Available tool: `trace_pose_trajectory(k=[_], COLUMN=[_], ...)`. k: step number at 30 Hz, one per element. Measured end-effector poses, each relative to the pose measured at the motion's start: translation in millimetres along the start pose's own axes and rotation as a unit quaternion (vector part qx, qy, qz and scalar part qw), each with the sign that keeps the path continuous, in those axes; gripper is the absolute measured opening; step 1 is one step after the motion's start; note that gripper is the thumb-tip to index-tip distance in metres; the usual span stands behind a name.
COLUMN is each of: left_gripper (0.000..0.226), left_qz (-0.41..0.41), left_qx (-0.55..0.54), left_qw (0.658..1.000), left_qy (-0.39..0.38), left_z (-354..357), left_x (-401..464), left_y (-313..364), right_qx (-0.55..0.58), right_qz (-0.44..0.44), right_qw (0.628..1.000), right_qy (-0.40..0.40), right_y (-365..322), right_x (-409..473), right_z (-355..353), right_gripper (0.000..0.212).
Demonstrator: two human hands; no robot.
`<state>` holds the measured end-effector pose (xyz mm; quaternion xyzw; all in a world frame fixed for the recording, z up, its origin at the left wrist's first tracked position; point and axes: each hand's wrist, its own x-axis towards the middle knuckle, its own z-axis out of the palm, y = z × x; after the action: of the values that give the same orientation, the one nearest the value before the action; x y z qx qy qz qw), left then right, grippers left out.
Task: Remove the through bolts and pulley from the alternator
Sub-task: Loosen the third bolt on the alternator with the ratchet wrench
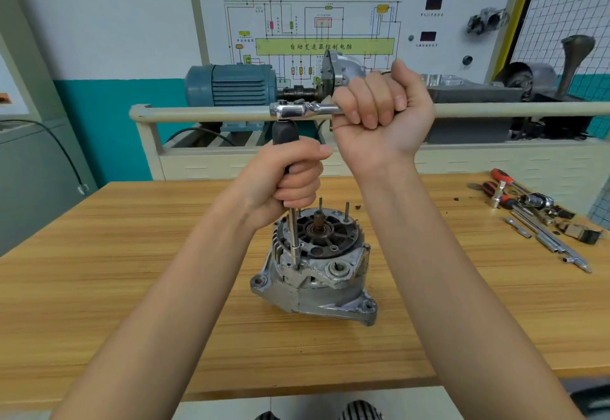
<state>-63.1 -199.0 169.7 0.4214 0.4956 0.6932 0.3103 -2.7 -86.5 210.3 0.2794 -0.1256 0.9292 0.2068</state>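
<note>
Our forearms reach out over the wooden bench (132,254). We grip the black driver handle (286,132) in our left hand (290,178), its shaft (293,238) standing upright with the tip on a through bolt (296,267) of the alternator (317,261) at mid-bench. Our right hand (379,113) clenches the ratchet (303,110) seated atop that handle. Loose tools (534,215) lie to the right.

Wooden workbench (132,281), pale grain; loose hand tools (534,218) scattered at its right end, among them red-handled screwdrivers (498,177) and chrome extension bars (554,244); blue electric motor (231,84) mounted on a cream frame (204,113) behind; wiring-diagram panel (325,23) fixed to the wall; wire-mesh screen (567,14) at far right.
</note>
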Motion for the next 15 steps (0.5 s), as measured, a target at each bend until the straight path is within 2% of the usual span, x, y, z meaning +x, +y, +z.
trace_pose_trajectory(k=[2, 5, 7, 9, 11, 12, 15], left_gripper=[0.048, 0.044, 0.039, 0.037, 0.038, 0.038, 0.038], left_qz=[0.02, 0.056, 0.074, 0.089, 0.095, 0.094, 0.071], left_qx=[0.043, 0.076, 0.091, 0.114, 0.125, 0.125, 0.077], left_qw=[0.995, 0.962, 0.934, 0.915, 0.919, 0.932, 0.98], left_qy=[0.09, 0.255, 0.338, 0.377, 0.361, 0.327, 0.171], left_z=[6.9, 19.1, 25.2, 28.1, 26.4, 24.1, 10.3], left_x=[1.4, 6.8, 11.5, 13.1, 9.4, 6.4, -4.2], left_y=[-1.0, -5.4, -8.9, -11.1, -12.0, -11.3, -3.8], right_qx=[-0.029, -0.16, -0.233, -0.277, -0.273, -0.256, -0.191], right_qz=[-0.025, -0.115, -0.193, -0.251, -0.249, -0.227, -0.117], right_qw=[0.999, 0.978, 0.946, 0.918, 0.919, 0.929, 0.969], right_qy=[-0.006, -0.065, -0.114, -0.133, -0.139, -0.14, -0.108], right_y=[0.7, 11.2, 23.0, 31.0, 31.1, 28.1, 14.6], right_x=[-3.5, -15.3, -23.9, -29.2, -30.1, -28.7, -20.4], right_z=[0.5, 4.2, 8.4, 11.3, 12.2, 11.9, 10.1], right_gripper=[0.056, 0.058, 0.047, 0.037, 0.036, 0.04, 0.051])
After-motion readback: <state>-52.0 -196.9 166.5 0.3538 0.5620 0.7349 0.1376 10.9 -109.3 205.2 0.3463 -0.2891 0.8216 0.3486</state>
